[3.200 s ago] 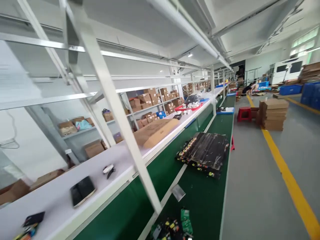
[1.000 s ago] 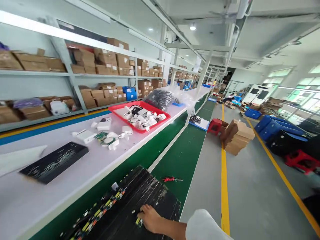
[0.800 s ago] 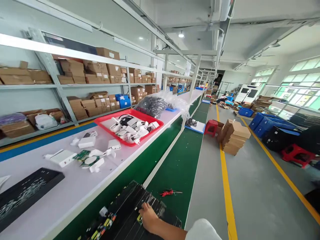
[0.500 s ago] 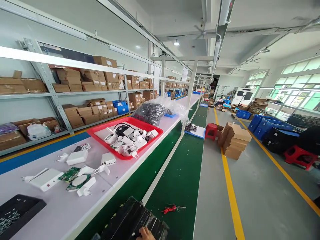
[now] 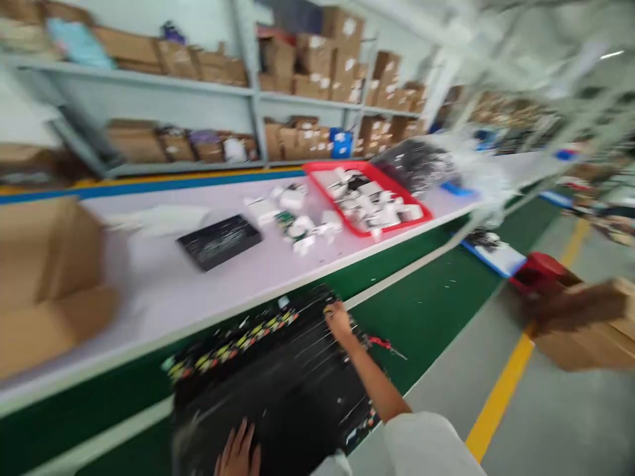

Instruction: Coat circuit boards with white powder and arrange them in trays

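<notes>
Left hand (image 5: 239, 453) lies spread on the black tray (image 5: 288, 396) atop the green belt (image 5: 421, 324); right hand (image 5: 340, 322) curls near its far edge, hold too blurred to tell; uneven pressure could dislodge components (image 5: 245, 342).

A red tray (image 5: 391, 186) holds white adapters (image 5: 370, 203); cardboard boxes (image 5: 342, 56) line the shelves (image 5: 310, 100); an open carton (image 5: 54, 264) stands on the desk (image 5: 258, 276).

Free to pass low over the middle of the black stack (image 5: 278, 390), between left grip (image 5: 239, 453) and right grip (image 5: 340, 320). Obstructed on the table (image 5: 233, 284) side by raised components (image 5: 245, 342) along the stack's edge. Open along the green belt (image 5: 431, 311) from the red-handled tool (image 5: 380, 342) to the blue-edged tray (image 5: 508, 262). Hindered on the table by cardboard box (image 5: 49, 291), black tray (image 5: 221, 241) and red tray (image 5: 397, 227).
</notes>
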The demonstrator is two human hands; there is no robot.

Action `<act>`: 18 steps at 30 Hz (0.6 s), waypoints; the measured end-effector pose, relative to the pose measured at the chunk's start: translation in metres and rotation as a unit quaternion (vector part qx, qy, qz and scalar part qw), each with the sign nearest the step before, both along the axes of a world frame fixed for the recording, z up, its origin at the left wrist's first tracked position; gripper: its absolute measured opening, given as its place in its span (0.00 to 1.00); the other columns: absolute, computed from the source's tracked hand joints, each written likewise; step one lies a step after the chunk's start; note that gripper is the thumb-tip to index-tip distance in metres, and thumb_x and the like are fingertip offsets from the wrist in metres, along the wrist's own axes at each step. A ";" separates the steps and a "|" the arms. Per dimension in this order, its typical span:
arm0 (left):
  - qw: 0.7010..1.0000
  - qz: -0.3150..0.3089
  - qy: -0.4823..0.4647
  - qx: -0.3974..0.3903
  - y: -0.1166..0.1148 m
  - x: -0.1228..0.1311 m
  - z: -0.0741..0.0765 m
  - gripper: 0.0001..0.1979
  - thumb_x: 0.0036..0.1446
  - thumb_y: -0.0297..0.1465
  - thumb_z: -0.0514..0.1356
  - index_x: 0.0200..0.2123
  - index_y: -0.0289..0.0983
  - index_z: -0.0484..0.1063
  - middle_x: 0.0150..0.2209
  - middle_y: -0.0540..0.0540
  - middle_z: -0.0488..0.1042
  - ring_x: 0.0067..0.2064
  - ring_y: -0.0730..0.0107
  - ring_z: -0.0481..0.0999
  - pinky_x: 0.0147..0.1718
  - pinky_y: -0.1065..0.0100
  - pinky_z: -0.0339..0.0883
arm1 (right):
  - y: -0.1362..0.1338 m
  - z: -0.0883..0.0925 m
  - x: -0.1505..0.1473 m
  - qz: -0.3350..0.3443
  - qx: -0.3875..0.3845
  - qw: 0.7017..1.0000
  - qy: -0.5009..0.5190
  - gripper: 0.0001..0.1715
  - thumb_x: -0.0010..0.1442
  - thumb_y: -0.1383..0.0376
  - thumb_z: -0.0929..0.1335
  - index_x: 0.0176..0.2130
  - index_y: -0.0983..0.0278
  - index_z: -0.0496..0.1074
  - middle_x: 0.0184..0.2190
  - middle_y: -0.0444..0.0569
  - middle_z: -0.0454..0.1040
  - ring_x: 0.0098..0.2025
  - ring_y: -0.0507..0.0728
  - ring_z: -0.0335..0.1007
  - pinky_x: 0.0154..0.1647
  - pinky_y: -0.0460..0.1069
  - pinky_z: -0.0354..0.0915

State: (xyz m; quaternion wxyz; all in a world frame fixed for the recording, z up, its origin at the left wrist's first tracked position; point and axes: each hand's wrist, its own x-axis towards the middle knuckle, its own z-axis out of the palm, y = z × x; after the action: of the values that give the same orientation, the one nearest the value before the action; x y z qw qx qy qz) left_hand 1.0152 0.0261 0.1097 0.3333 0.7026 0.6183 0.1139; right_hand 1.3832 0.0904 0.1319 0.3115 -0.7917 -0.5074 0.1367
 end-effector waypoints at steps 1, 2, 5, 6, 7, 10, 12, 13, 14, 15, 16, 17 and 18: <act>0.999 0.006 0.029 0.017 -0.019 -0.012 0.004 0.20 0.50 0.37 0.58 0.48 0.44 0.73 0.58 0.43 0.64 0.60 0.49 0.61 0.51 0.52 0.63 | -0.006 -0.010 0.002 0.002 -0.011 1.000 0.000 0.15 0.53 0.73 0.61 0.39 0.66 0.71 0.42 0.55 0.66 0.49 0.62 0.57 0.55 0.57 0.54; 0.996 0.026 0.067 0.043 -0.033 -0.019 0.009 0.25 0.53 0.38 0.54 0.54 0.38 0.67 0.61 0.39 0.59 0.63 0.47 0.54 0.55 0.48 0.57 | -0.012 -0.019 0.003 0.003 -0.019 1.000 -0.001 0.15 0.53 0.71 0.61 0.41 0.66 0.70 0.43 0.56 0.65 0.50 0.63 0.56 0.55 0.59 0.53; 0.972 0.158 0.168 0.048 -0.046 -0.029 0.019 0.33 0.56 0.40 0.48 0.61 0.25 0.54 0.63 0.27 0.51 0.65 0.44 0.48 0.56 0.43 0.51 | -0.036 -0.043 0.004 0.004 -0.029 0.999 -0.014 0.17 0.57 0.67 0.59 0.44 0.67 0.69 0.45 0.58 0.62 0.51 0.65 0.53 0.55 0.62 0.51; 0.963 0.191 0.187 0.044 -0.046 -0.032 0.020 0.35 0.57 0.41 0.49 0.61 0.25 0.51 0.63 0.26 0.49 0.65 0.43 0.47 0.56 0.40 0.50 | -0.044 -0.048 0.004 0.001 -0.029 0.999 -0.020 0.18 0.57 0.66 0.58 0.44 0.68 0.68 0.45 0.59 0.61 0.52 0.66 0.53 0.54 0.63 0.51; 0.955 0.220 0.195 0.037 -0.045 -0.036 0.020 0.36 0.57 0.43 0.49 0.62 0.25 0.48 0.64 0.26 0.48 0.64 0.42 0.47 0.55 0.39 0.50 | -0.051 -0.051 0.002 0.000 -0.028 0.999 -0.026 0.18 0.58 0.65 0.58 0.44 0.68 0.68 0.46 0.60 0.61 0.52 0.67 0.52 0.53 0.63 0.51; 0.944 0.282 0.172 -0.011 -0.048 -0.048 0.013 0.42 0.55 0.48 0.51 0.63 0.26 0.43 0.63 0.24 0.48 0.61 0.39 0.54 0.51 0.41 0.56 | -0.064 -0.055 -0.001 -0.001 -0.024 0.998 -0.050 0.18 0.59 0.63 0.57 0.44 0.67 0.68 0.46 0.60 0.60 0.50 0.67 0.54 0.51 0.62 0.54; 0.947 0.281 0.150 -0.033 -0.052 -0.056 0.006 0.46 0.53 0.50 0.53 0.63 0.25 0.41 0.60 0.23 0.54 0.59 0.38 0.59 0.49 0.46 0.61 | -0.068 -0.056 -0.003 0.000 -0.023 0.998 -0.065 0.18 0.58 0.62 0.57 0.43 0.66 0.68 0.46 0.60 0.60 0.49 0.66 0.55 0.50 0.61 0.55; 0.951 0.272 0.144 -0.035 -0.055 -0.059 0.003 0.46 0.52 0.50 0.53 0.63 0.24 0.41 0.59 0.24 0.56 0.58 0.39 0.60 0.48 0.47 0.62 | -0.069 -0.056 -0.003 0.002 -0.023 0.997 -0.072 0.18 0.58 0.61 0.57 0.43 0.66 0.68 0.46 0.60 0.60 0.48 0.66 0.55 0.50 0.60 0.55; 0.954 0.262 0.140 -0.033 -0.057 -0.061 0.000 0.47 0.52 0.50 0.53 0.63 0.24 0.41 0.57 0.24 0.58 0.58 0.39 0.60 0.48 0.48 0.62 | -0.071 -0.056 -0.003 0.003 -0.023 0.997 -0.077 0.18 0.58 0.61 0.57 0.43 0.66 0.68 0.45 0.59 0.60 0.48 0.66 0.56 0.50 0.60 0.56; 0.956 0.256 0.137 -0.032 -0.058 -0.063 -0.003 0.47 0.52 0.51 0.53 0.63 0.23 0.41 0.57 0.24 0.59 0.58 0.39 0.59 0.48 0.49 0.63 | -0.072 -0.057 -0.003 0.005 -0.024 0.996 -0.080 0.18 0.58 0.61 0.58 0.43 0.66 0.68 0.45 0.60 0.61 0.48 0.66 0.56 0.49 0.60 0.56; 0.957 0.254 0.135 -0.032 -0.059 -0.063 -0.004 0.47 0.52 0.51 0.53 0.63 0.24 0.42 0.57 0.24 0.59 0.58 0.39 0.59 0.48 0.49 0.63 | -0.075 -0.057 -0.004 0.006 -0.026 0.996 -0.082 0.18 0.57 0.61 0.58 0.43 0.66 0.68 0.44 0.60 0.61 0.48 0.66 0.56 0.49 0.60 0.56; 0.957 0.256 0.134 -0.035 -0.060 -0.063 -0.005 0.47 0.52 0.51 0.53 0.63 0.24 0.43 0.57 0.24 0.58 0.58 0.40 0.59 0.48 0.49 0.63 | -0.077 -0.057 -0.004 0.006 -0.027 0.996 -0.083 0.18 0.57 0.61 0.58 0.42 0.66 0.68 0.44 0.60 0.61 0.48 0.66 0.56 0.49 0.60 0.56; 0.956 0.259 0.134 -0.036 -0.060 -0.063 -0.006 0.46 0.52 0.51 0.53 0.63 0.24 0.43 0.57 0.25 0.58 0.59 0.40 0.58 0.49 0.49 0.62 | -0.079 -0.058 -0.005 0.006 -0.028 0.996 -0.083 0.18 0.57 0.61 0.57 0.42 0.66 0.68 0.44 0.60 0.62 0.48 0.66 0.56 0.49 0.60 0.56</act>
State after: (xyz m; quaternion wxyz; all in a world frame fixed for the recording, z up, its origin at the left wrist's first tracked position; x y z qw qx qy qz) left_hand 0.9520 -0.0341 0.1040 0.2312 0.5149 0.8217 0.0785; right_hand 1.3786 0.0110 0.0743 0.2448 -0.8059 -0.5321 0.0866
